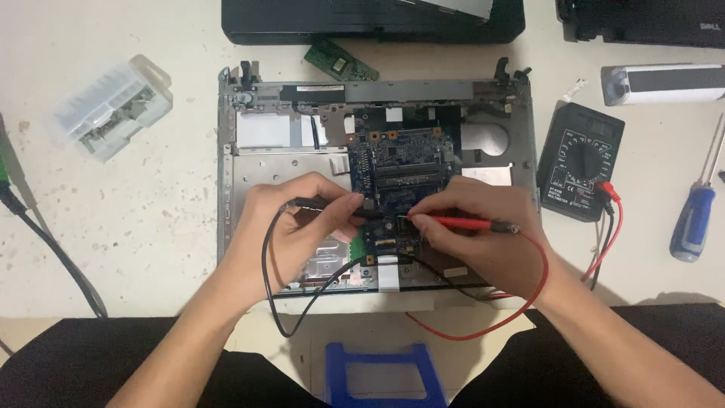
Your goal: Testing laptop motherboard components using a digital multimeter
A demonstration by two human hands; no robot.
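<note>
2 hands press meter probes onto an opened laptop's circuit board

The left hand (291,223) has its grip pinched on a black probe (332,204), the right hand (483,227) on a red probe (453,222); both tips meet the blue circuit board (400,162) in the opened laptop base (279,170) on the worktop (151,219). Their leads run to a black multimeter (578,160) just right of the base, a blue-handled screwdriver (695,219) beyond it

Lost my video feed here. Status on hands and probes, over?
Left hand grips black probe, right hand grips red probe. Both tips on blue circuit board. Nothing blocking; leads trail to multimeter.
</note>
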